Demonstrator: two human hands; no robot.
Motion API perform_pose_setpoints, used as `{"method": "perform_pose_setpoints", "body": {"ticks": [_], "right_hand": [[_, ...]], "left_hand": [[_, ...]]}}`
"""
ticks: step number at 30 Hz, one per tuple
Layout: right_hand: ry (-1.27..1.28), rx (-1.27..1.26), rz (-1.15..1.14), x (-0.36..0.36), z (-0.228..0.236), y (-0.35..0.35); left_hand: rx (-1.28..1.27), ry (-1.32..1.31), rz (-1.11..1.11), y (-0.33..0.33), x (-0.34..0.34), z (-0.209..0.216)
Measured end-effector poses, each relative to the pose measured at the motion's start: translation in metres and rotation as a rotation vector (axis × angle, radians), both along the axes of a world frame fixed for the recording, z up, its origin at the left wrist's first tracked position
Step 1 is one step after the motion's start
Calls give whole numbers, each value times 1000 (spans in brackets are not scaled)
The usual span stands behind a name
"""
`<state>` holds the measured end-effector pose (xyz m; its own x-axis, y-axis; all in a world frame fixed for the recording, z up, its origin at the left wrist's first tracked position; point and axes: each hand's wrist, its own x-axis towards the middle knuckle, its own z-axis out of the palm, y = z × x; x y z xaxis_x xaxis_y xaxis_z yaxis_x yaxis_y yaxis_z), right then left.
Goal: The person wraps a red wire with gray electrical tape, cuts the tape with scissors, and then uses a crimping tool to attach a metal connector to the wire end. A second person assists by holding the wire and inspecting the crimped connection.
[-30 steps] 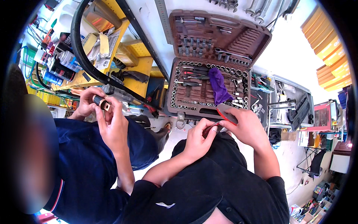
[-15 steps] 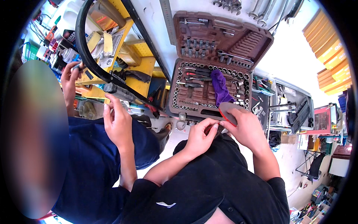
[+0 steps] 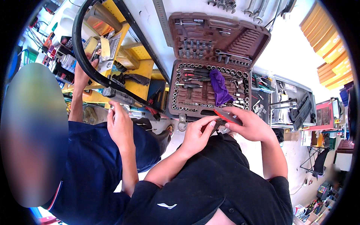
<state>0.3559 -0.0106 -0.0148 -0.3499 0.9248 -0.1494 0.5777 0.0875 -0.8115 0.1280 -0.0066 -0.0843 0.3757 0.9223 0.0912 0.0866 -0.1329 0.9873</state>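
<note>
Overhead, a hand could come down freely onto the left half of the open socket case [image 3: 198, 96]. Its raised lid [image 3: 210, 35] walls off the far side, and a purple cloth [image 3: 219, 88] covers part of the tray right of the middle. At the near edge, the left grip [image 3: 197, 133] and the right grip [image 3: 249, 123], with a red-edged piece [image 3: 227, 117], crowd the way in. Left, a black curved bar [image 3: 77, 45] bars the yellow shelf [image 3: 148, 65]; a gap separates the co-worker's hand [image 3: 120, 122] from the left grip. Right, long metal tools [image 3: 284, 105] jut across.
</note>
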Motion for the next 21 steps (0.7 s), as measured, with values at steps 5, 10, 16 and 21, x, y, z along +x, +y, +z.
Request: {"method": "perform_pose_setpoints", "body": {"ticks": [5,10,16,21], "right_hand": [[-64,34,-29,-6,-5,2],[-137,115,-85,-11,-3,2],[-178,99,-93,-16,8,-2],[-142,139,-153,-20,13,-6]], "left_hand": [[-22,40,13,-2,3,-7],[-95,-81,6,-4,9,-11],[-47,-50,79,-4,11,-14],[114,37,174,-2,15,-10]]}}
